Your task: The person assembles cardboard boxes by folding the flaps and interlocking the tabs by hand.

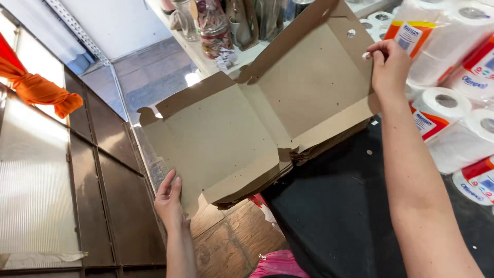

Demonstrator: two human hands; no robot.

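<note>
A flat brown cardboard box blank (242, 123) lies unfolded on top of a stack of the same blanks (309, 152), which rests on a black counter (339, 206). My left hand (170, 198) presses flat on the blank's near left corner, fingers together. My right hand (388, 67) grips the blank's far right edge, beside a small round hole in the cardboard. The blank's side flaps are partly raised along their creases.
Packs of white paper rolls (453, 98) are piled at the right. Glass jars and bottles (216, 25) stand on a pale shelf at the back. A dark panelled cabinet (103, 170) and an orange cloth (41, 87) are at the left. Wooden floor (231, 242) shows below.
</note>
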